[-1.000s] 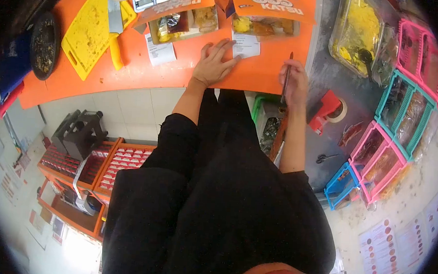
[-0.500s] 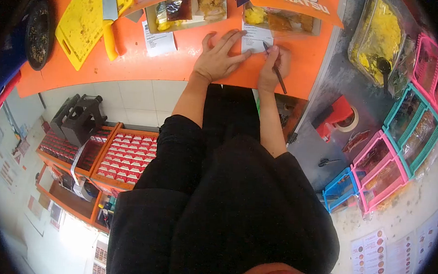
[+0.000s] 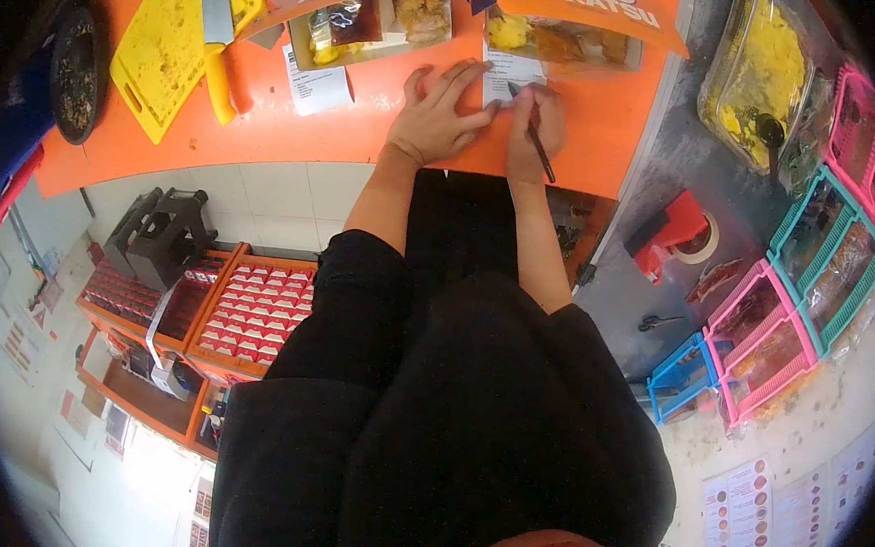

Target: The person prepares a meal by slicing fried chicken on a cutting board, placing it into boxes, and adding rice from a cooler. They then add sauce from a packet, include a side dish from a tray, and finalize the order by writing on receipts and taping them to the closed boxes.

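Note:
My right hand [image 3: 534, 139] grips a dark pen [image 3: 544, 160], its tip on a printed paper slip [image 3: 511, 69] that lies on the orange counter. Spread flat beside the slip, my left hand [image 3: 437, 115] touches its left edge with the fingertips. Partly over the slip's top stands an open takeaway box [image 3: 611, 56] with yellow food and fried pieces inside. A similar box [image 3: 396, 45] stands to the left, also holding a dark sachet. A second slip [image 3: 320, 92] sticks out from under that box.
A yellow cutting board [image 3: 165, 66] and a yellow-handled knife [image 3: 217, 80] lie at the left, near a dark oval dish [image 3: 76, 76]. At right, a clear tray [image 3: 761, 63] of yellow food sits near a tape roll [image 3: 697, 239] and coloured baskets [image 3: 763, 329].
My right hand and the pen have shifted slightly left across the slip. My left hand stays in place.

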A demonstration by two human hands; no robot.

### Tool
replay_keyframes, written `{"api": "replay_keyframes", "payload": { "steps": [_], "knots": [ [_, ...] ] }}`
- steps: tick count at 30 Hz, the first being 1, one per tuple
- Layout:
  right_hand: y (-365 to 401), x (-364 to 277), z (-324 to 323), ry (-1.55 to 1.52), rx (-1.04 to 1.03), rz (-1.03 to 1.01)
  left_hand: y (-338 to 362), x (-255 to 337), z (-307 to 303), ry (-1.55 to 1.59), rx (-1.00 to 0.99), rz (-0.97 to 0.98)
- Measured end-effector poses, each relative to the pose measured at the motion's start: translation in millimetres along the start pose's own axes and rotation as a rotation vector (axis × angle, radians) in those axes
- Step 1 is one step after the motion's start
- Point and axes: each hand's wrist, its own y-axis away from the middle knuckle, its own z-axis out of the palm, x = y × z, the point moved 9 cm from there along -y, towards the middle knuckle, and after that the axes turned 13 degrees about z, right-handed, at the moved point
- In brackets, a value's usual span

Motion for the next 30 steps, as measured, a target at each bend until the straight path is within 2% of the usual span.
{"api": "replay_keyframes", "payload": {
  "steps": [2, 4, 8, 10, 14, 16, 17, 18, 20, 21, 23, 24, 26, 27, 28, 30],
  "knots": [
    [-1.8, 6.6, -1.6, -0.030, 0.040, 0.062, -0.5, -0.7, -2.3, 0.025, 0.000, -0.008],
    [3.5, -9.4, 8.4, 0.042, -0.049, -0.110, 0.7, -1.3, -1.1, 0.057, -0.008, -0.014],
    [1.9, -2.9, -6.3, 0.035, 0.092, -0.015, 0.2, 1.4, -1.2, 0.042, -0.008, 0.004],
    [2.0, 2.6, 3.3, -0.030, -0.004, -0.052, 0.7, -0.7, -0.6, 0.049, -0.019, -0.001],
    [3.4, -6.6, -2.7, 0.039, 0.051, -0.152, 1.8, 1.0, 2.4, 0.034, -0.045, 0.016],
    [-1.5, 26.5, -16.6, -0.105, 0.124, 0.119, 0.9, 2.5, 0.1, 0.021, -0.051, 0.024],
    [-2.0, 32.4, -20.8, -0.186, 0.139, 0.167, 1.0, 2.8, 0.4, 0.018, -0.063, 0.018],
    [-4.5, 30.7, -27.0, -0.190, 0.155, 0.153, -0.7, 2.1, -1.0, 0.011, -0.069, 0.016],
    [-3.4, -8.5, -42.4, 0.259, 0.261, -0.152, -0.5, 3.3, -2.5, 0.012, -0.049, 0.037],
    [-3.2, -11.5, -56.3, 0.260, 0.289, -0.171, 0.0, 3.7, -2.8, 0.019, -0.042, 0.037],
    [-2.5, -22.9, -49.2, 0.440, 0.012, -0.265, 0.4, 5.4, -3.2, 0.028, -0.024, 0.054],
    [-4.5, -34.3, -56.7, 0.442, 0.043, -0.287, 0.7, 3.5, -2.0, 0.040, -0.028, 0.044],
    [-20.2, -50.5, -83.5, 0.256, 0.196, -0.069, 0.3, 6.0, -8.0, 0.046, 0.016, 0.077],
    [-27.7, -70.2, -85.8, 0.244, 0.219, -0.096, -0.3, 6.4, -5.2, 0.028, -0.043, 0.065],
    [-32.4, -108.9, -82.8, 0.398, 0.251, -0.243, -0.1, 5.6, -1.8, 0.011, -0.103, 0.050],
    [-41.2, -135.0, -81.7, 0.546, 0.306, -0.399, 0.7, 7.3, -8.2, 0.024, -0.036, 0.084]
  ]
}}
